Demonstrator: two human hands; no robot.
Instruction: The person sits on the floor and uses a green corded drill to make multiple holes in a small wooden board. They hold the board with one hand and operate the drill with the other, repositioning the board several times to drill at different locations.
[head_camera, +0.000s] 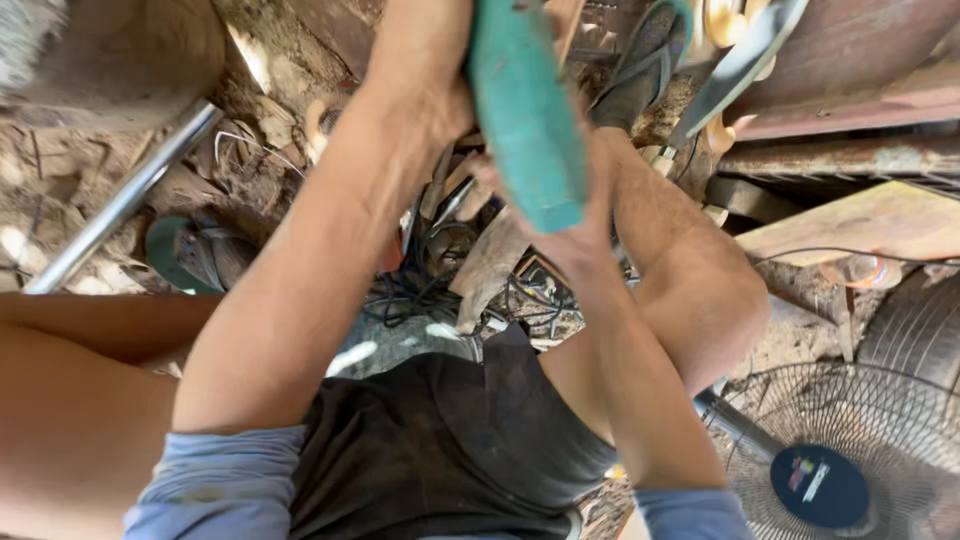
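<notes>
I look down past my arms and knees at a cluttered dirt floor. A teal power-tool body (525, 110) is raised close to the camera, top centre. My left hand (425, 75) grips it at its upper end. My right hand (570, 220) is wrapped around its lower end from below and the right. The tool's working end is cut off by the top edge. Below the hands lie tangled black cables (420, 290) and a rusty metal piece (490, 265) on the ground.
A shiny metal tube (120, 205) slants across the left. A fan guard (850, 450) lies at the bottom right beside a tyre (925, 330). Rusty steel beams (840, 110) and a wooden board (860, 225) are at the right. A sandal (640, 65) sits at top centre.
</notes>
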